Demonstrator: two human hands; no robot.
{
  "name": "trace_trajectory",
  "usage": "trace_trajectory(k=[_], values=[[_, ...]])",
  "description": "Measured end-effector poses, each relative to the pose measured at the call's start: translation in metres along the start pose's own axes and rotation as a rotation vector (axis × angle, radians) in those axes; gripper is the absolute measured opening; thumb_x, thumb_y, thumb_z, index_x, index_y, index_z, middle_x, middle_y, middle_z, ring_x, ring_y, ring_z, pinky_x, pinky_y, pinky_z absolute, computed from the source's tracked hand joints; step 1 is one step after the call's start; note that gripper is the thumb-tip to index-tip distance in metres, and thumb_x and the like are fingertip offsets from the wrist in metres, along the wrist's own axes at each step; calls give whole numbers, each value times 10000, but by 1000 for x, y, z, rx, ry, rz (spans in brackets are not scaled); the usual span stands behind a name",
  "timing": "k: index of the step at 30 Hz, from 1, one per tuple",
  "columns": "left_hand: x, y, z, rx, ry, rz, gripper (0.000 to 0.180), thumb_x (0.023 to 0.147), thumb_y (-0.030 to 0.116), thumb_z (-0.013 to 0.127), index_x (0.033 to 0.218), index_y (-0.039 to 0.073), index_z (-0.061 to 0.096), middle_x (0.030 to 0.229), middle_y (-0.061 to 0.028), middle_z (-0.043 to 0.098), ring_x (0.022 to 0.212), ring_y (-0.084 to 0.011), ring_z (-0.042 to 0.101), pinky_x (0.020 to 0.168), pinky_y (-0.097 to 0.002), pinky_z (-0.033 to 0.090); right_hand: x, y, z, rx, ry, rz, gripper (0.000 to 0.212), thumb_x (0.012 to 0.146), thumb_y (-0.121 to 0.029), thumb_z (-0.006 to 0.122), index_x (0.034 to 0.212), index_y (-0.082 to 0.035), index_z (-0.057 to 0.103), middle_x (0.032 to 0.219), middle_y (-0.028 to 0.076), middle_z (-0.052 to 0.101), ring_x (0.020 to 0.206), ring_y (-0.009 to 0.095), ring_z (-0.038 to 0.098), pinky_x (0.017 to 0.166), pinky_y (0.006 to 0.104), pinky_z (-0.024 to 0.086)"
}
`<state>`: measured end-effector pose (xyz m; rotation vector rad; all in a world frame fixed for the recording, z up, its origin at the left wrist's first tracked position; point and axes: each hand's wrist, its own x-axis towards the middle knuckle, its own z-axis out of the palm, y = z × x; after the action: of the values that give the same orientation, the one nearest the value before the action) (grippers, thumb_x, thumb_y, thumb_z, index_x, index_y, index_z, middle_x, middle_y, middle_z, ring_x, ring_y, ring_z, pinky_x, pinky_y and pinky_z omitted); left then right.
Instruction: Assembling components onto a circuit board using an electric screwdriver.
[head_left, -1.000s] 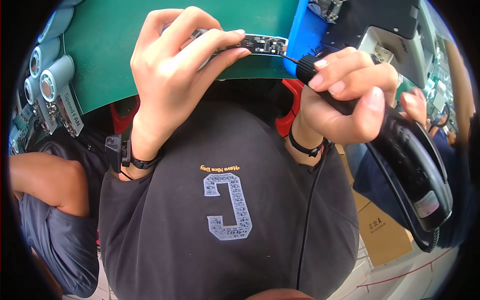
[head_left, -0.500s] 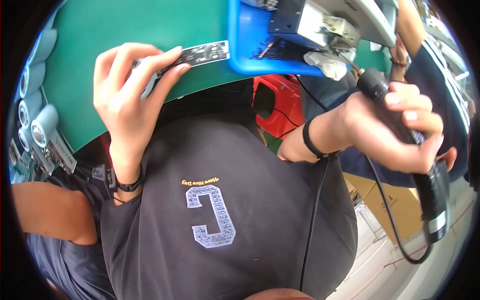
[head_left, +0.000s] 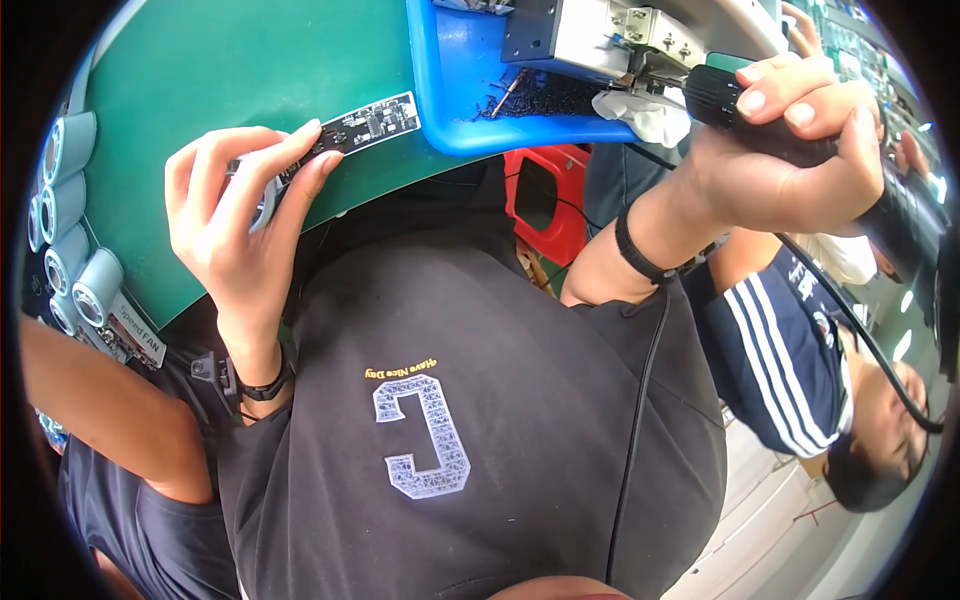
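The circuit board (head_left: 375,123) is pinched near its left end by the left hand (head_left: 235,215), thumb below and index finger above, so the fingers (head_left: 308,137) stand narrow on it. Its populated right part sticks out beyond the fingertips, above the green surface (head_left: 250,60), with its far end just beside the blue tray (head_left: 470,146). A pale blue part (head_left: 265,208) shows partly under the left palm. The right hand (head_left: 790,185) has its fingers wrapped round a black corded tool (head_left: 715,98), well apart from the board. The tool points left toward a metal device (head_left: 585,40) in the tray, near a white cloth (head_left: 645,118); whether its tip touches anything I cannot tell. One second ago that tip was close to the board's right end; now it has gone across to the tray's right side, while the left pinch is unchanged.
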<state>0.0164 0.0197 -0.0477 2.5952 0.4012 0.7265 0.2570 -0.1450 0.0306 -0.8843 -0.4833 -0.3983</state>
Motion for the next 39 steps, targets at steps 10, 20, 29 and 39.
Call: trace_trajectory(k=[10, 20, 29, 39], values=[[-5, -11, -1, -15, 21, 1, 272, 684, 119, 913, 939, 137, 819, 870, 13, 682, 878, -188, 610, 753, -324, 496, 16, -4, -28, -219, -737, 183, 278, 934, -188, 450, 695, -46, 455, 626, 63, 439, 436, 177, 425, 487, 349, 445], [-2, -11, -8, -51, 111, -20, 426, 681, 112, 938, 1075, 89, 778, 1047, -39, 691, 904, -179, 635, 767, -315, 528, -44, -23, 12, -100, -543, 250, 263, 904, -218, 474, 660, -126, 434, 623, 17, 408, 462, 161, 419, 540, 344, 401], [-1, -39, 40, -414, 464, -2, 572, 671, 71, 938, 1181, 14, 684, 1012, -152, 666, 854, -267, 678, 696, -323, 555, -114, -5, 84, 92, -669, 172, 215, 935, -242, 439, 772, -108, 481, 683, 33, 450, 417, 177, 420, 436, 365, 382], [-6, -28, -18, -384, 228, -148, 555, 713, 76, 927, 1189, -6, 653, 1006, -159, 677, 800, -274, 681, 668, -331, 553, -96, 22, 80, -64, -1085, 200, 306, 948, -240, 424, 685, -86, 441, 670, 46, 433, 417, 177, 440, 447, 353, 420]])
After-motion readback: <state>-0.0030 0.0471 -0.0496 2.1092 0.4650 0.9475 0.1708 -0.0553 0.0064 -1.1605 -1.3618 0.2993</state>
